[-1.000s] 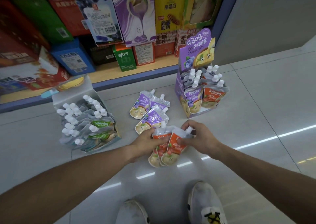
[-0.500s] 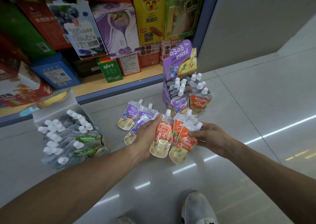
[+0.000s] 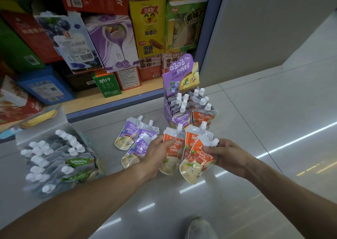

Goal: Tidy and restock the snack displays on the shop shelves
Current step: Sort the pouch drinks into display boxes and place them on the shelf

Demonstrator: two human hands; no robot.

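You're over glossy grey floor tiles (image 3: pixel 255 111), your left hand (image 3: pixel 156 154) and right hand (image 3: pixel 228 154) both gripping orange pouches (image 3: pixel 193 147). Purple pouches (image 3: pixel 135 140) lie just left of your left hand, purple display box (image 3: pixel 180 76) right behind your hands, shelf (image 3: pixel 109 100) beyond.

free: floor tiles (image 3: pixel 255 129) right | blocked: display box (image 3: pixel 179 100) ahead, 3 purple pouches (image 3: pixel 135 144) left-centre, tray (image 3: pixel 45 158) far left

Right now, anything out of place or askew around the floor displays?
Yes. Three purple pouches lie loose on the floor tiles, outside the purple display box. On the shelf, the blueberry box leans tilted out over the boxes below. Left hand and right hand hold orange pouches.
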